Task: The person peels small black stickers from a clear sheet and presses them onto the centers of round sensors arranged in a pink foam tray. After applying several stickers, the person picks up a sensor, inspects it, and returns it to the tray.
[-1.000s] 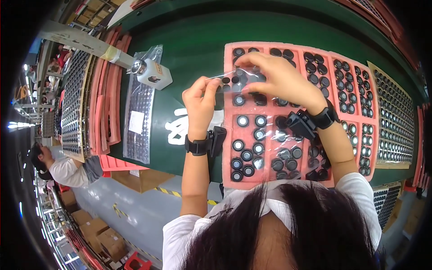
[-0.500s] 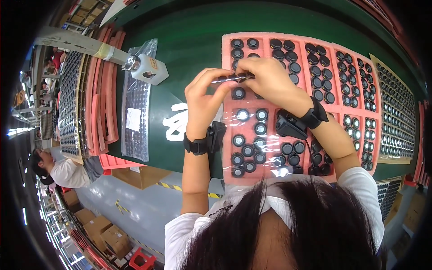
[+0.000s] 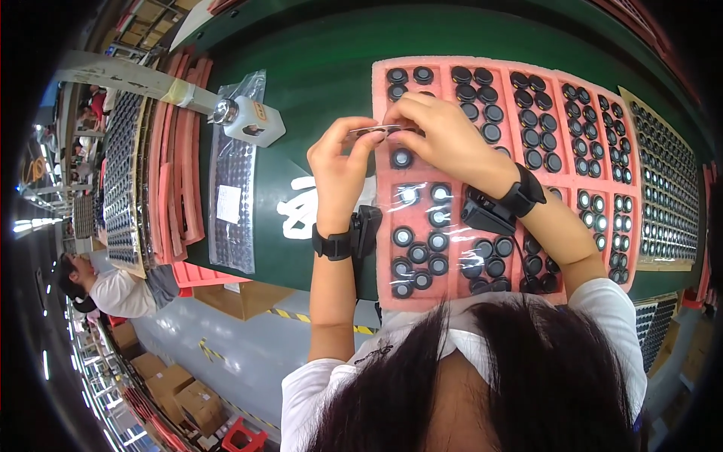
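Over the left part of a pink foam tray (image 3: 382,177), both my hands are raised close together. Between thumb and fingers, my left hand (image 3: 337,162) pinches a thin, shiny strip (image 3: 363,130), seen nearly edge-on. My right hand (image 3: 444,139) is closed at the strip's other end, its fingertips bent down over it; whether they also hold a small piece is hidden. Several round black parts with pale centres (image 3: 401,157) sit in the tray's compartments below. Clear film lies over the tray's nearer left compartments. Each wrist wears a black strap with a small device.
White strips (image 3: 300,207) lie on the green table left of the tray. Beyond them are a white bottle (image 3: 252,120), a bagged sheet of black discs (image 3: 232,181) and stacked pink foam (image 3: 177,166). A board of discs (image 3: 663,188) lies right. A person (image 3: 113,282) is far left.
My fingers have shifted slightly on the strip, and it now shows thinner and more edge-on. My right fingertips have moved a little left, closer to my left hand.
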{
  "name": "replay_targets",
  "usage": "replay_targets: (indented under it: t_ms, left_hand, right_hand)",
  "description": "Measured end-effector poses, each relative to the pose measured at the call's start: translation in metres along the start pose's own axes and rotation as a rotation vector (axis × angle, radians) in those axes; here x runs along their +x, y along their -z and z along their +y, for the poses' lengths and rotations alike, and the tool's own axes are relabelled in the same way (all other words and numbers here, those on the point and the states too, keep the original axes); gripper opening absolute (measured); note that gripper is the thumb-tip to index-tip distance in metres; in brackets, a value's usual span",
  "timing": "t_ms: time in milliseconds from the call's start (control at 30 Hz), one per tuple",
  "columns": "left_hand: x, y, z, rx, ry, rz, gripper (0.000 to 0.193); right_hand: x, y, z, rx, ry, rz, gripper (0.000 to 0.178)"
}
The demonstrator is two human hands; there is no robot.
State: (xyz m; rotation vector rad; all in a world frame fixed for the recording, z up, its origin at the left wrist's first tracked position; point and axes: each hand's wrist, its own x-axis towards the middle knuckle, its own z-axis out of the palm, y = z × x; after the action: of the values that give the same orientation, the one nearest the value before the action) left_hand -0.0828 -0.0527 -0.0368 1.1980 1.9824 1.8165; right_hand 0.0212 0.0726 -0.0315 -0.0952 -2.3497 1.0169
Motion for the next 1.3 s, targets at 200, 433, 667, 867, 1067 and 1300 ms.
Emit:
replay_targets:
  t_ms: [200, 433, 667, 867, 1067, 1300]
  left_hand:
    - [-0.003, -0.001, -0.002, 0.091, 0.034, -0.002, 0.007]
    - [-0.004, -0.002, 0.007, 0.149, 0.066, 0.006, 0.012]
    - [-0.004, 0.0, 0.01, 0.16, 0.165, 0.017, 0.014]
    - [-0.002, -0.004, -0.002, -0.087, 0.16, -0.027, 0.009]
    - [-0.002, -0.002, -0.004, -0.212, 0.193, -0.032, 0.008]
    - [-0.003, 0.002, -0.001, -0.195, 0.175, 0.073, 0.008]
  right_hand:
    - [-0.001, -0.001, -0.001, -0.051, 0.004, -0.006, 0.011]
    - [-0.002, -0.005, -0.002, -0.01, -0.03, 0.014, 0.009]
    - [-0.002, -0.006, -0.005, -0.013, -0.122, -0.035, 0.011]
    - [-0.002, -0.003, 0.001, -0.032, -0.115, -0.058, 0.01]
    - [-0.001, -0.002, 0.002, 0.104, -0.142, -0.031, 0.013]
    - [0.002, 0.003, 0.007, 0.113, -0.029, 0.08, 0.017]
